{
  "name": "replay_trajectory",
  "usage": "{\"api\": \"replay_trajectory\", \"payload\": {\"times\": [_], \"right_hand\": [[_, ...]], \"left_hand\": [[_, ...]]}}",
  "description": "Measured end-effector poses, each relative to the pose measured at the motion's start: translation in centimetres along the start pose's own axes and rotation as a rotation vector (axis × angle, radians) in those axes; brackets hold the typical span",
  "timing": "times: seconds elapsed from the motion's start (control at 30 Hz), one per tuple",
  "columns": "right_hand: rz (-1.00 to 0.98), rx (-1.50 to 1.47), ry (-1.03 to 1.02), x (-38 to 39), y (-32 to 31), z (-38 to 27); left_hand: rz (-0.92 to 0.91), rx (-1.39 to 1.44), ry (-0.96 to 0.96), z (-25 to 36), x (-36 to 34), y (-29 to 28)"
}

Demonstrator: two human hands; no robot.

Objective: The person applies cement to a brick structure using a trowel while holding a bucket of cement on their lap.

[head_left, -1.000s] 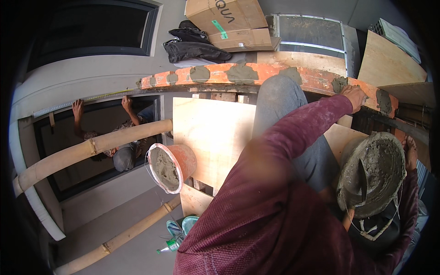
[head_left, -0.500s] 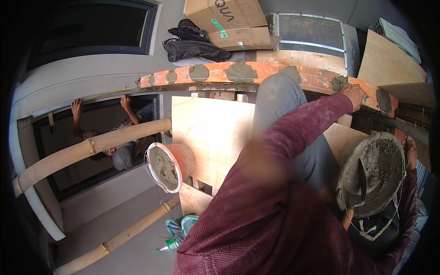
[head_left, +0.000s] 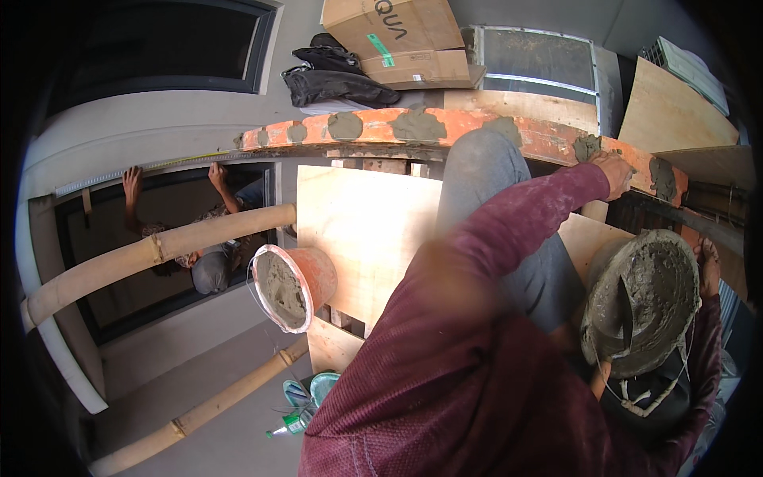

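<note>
My left hand [head_left: 613, 172] is closed at the lower edge of an orange beam [head_left: 548, 140] dabbed with grey mortar patches [head_left: 419, 124]; what its fingers grip is hidden. A thin string runs along the beam toward it. My right hand [head_left: 709, 269] is up by the beam's right end, fingers curled, beside a mortar-coated bucket [head_left: 600, 318]. Whatever it holds I cannot make out. In that bucket stands a dark trowel blade [head_left: 627, 306], its wooden handle [head_left: 602, 380] showing below. A second, orange bucket [head_left: 322, 274] with mortar inside hangs or stands tilted at the left of the plywood.
A co-worker [head_left: 213, 270] below at left reaches both hands to a metal straightedge [head_left: 95, 184] with a yellow tape. Bamboo poles [head_left: 159, 246] cross the left side. Plywood [head_left: 366, 230] lies under my knee [head_left: 485, 163]. A cardboard box [head_left: 405, 44] and black bags [head_left: 334, 75] sit behind the beam.
The view has shifted very slightly. My left hand has turned a little at the beam, its fingers drawn in lower. My right hand stays beside the bucket.
</note>
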State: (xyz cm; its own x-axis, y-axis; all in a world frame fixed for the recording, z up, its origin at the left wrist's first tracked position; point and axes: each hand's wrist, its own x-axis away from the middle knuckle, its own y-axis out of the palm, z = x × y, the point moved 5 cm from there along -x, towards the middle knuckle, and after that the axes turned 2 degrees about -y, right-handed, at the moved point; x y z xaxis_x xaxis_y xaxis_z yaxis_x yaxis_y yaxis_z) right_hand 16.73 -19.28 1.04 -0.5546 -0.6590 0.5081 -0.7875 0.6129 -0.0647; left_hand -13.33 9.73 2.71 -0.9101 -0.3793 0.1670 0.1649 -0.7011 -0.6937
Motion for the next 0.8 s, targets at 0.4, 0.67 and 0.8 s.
{"api": "replay_trajectory", "payload": {"times": [0.4, 0.67, 0.8], "right_hand": [[0.023, 0.060, 0.045, 0.7, 0.0, -0.8], [0.051, 0.153, 0.026, 0.3, -0.6, -0.5], [0.050, 0.177, 0.043, 0.4, -0.4, -0.5]], "left_hand": [[-0.016, 0.042, -0.046, 1.0, 1.0, -2.0], [0.049, 0.041, 0.009, 1.3, 0.9, -1.8], [0.051, 0.077, 0.020, 1.6, 1.1, -2.7]]}}
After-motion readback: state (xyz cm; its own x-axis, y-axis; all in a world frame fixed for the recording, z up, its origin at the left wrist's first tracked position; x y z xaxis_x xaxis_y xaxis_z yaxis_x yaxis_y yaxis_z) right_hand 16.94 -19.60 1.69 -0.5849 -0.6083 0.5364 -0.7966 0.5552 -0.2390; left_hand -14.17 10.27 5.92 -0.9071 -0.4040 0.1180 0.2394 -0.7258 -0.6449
